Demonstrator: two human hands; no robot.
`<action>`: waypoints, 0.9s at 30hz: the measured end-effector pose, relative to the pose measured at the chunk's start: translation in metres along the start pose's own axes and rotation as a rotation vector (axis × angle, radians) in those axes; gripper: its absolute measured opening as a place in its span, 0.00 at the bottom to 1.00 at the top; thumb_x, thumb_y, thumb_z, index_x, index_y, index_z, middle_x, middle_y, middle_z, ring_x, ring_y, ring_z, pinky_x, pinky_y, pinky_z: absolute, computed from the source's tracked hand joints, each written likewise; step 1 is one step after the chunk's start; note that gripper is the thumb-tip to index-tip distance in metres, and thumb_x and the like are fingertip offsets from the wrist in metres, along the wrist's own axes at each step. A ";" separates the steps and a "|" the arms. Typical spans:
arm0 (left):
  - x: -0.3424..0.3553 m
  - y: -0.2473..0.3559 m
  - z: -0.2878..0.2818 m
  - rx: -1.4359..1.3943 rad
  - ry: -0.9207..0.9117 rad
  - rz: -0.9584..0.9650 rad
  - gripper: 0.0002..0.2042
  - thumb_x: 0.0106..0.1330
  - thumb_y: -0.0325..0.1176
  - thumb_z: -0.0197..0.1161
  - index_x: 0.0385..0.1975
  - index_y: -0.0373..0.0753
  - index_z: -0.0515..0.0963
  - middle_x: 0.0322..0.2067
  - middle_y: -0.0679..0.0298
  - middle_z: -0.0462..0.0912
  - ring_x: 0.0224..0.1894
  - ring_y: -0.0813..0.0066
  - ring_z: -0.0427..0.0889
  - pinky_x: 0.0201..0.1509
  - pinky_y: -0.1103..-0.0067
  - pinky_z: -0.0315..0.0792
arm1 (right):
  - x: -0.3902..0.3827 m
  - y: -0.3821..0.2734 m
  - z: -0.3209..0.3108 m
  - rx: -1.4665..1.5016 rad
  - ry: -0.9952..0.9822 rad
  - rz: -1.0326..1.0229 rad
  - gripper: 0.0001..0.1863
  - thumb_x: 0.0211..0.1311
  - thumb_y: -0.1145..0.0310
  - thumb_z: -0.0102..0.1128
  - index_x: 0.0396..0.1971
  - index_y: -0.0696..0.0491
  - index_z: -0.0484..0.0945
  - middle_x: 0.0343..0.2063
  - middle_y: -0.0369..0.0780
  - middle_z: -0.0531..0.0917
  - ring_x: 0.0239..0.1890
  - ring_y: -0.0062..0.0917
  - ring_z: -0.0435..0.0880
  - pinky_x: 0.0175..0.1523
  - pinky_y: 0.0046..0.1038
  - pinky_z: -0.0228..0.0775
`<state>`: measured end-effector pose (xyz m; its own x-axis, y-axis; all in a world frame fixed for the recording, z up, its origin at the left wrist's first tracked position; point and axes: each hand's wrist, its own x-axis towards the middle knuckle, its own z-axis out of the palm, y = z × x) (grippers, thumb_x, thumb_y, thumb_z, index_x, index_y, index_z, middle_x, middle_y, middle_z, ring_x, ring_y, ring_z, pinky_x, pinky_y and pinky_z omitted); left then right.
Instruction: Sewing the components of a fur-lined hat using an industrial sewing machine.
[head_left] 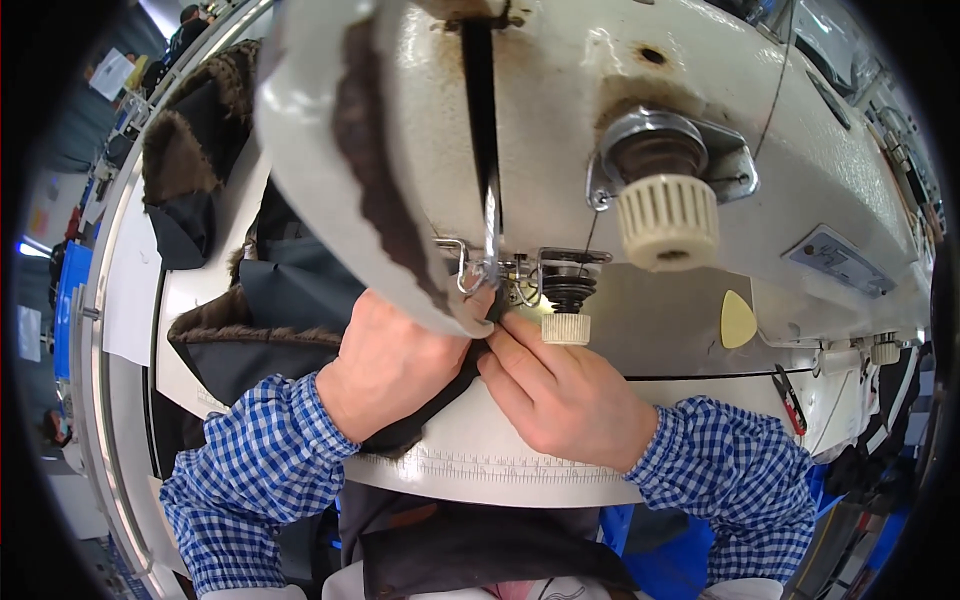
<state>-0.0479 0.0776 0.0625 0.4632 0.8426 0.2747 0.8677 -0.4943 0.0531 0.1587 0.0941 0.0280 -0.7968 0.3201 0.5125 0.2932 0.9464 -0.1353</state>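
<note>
Both of my hands are close together under the head of a white sewing machine (560, 70). With its fingers closed, my left hand (400, 365) grips a dark fabric piece (300, 290) edged with brown fur; the fingertips are partly covered by the machine's front. My right hand (570, 395) is bent inward, thumb and fingers pressed together at the fabric's edge beside the thread guides (520, 280). The fabric spreads out to the left and hangs down between my wrists. Needle and presser foot are hidden.
More fur-lined dark pieces (185, 165) lie at the far left. A cream tension knob (667, 222) juts above my right hand. On the right are a pale yellow teardrop-shaped piece (738, 320) and red-handled snips (790, 402). A ruler scale (500, 468) follows the table's front edge.
</note>
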 end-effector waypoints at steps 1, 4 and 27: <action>0.000 0.000 0.000 0.023 0.015 0.032 0.15 0.52 0.28 0.66 0.41 0.35 0.84 0.37 0.60 0.85 0.41 0.60 0.84 0.37 0.69 0.78 | -0.001 0.000 0.000 -0.008 0.003 -0.005 0.15 0.53 0.73 0.64 0.41 0.62 0.84 0.45 0.49 0.85 0.50 0.38 0.85 0.39 0.27 0.82; -0.004 0.000 0.001 0.082 -0.002 0.062 0.17 0.50 0.29 0.66 0.42 0.36 0.84 0.40 0.64 0.85 0.42 0.62 0.82 0.38 0.71 0.79 | -0.002 -0.002 0.003 0.019 0.014 -0.003 0.15 0.54 0.72 0.63 0.42 0.62 0.84 0.45 0.49 0.85 0.51 0.38 0.85 0.41 0.27 0.83; -0.003 0.004 0.004 0.091 0.061 0.031 0.17 0.50 0.26 0.66 0.43 0.34 0.84 0.48 0.60 0.87 0.43 0.66 0.82 0.46 0.73 0.78 | -0.001 0.007 0.014 -0.014 0.166 -0.048 0.13 0.48 0.70 0.63 0.33 0.61 0.80 0.39 0.46 0.82 0.47 0.35 0.81 0.49 0.29 0.81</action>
<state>-0.0457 0.0739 0.0581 0.4805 0.8112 0.3332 0.8673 -0.4960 -0.0430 0.1544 0.1008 0.0144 -0.7123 0.2623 0.6510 0.2654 0.9593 -0.0961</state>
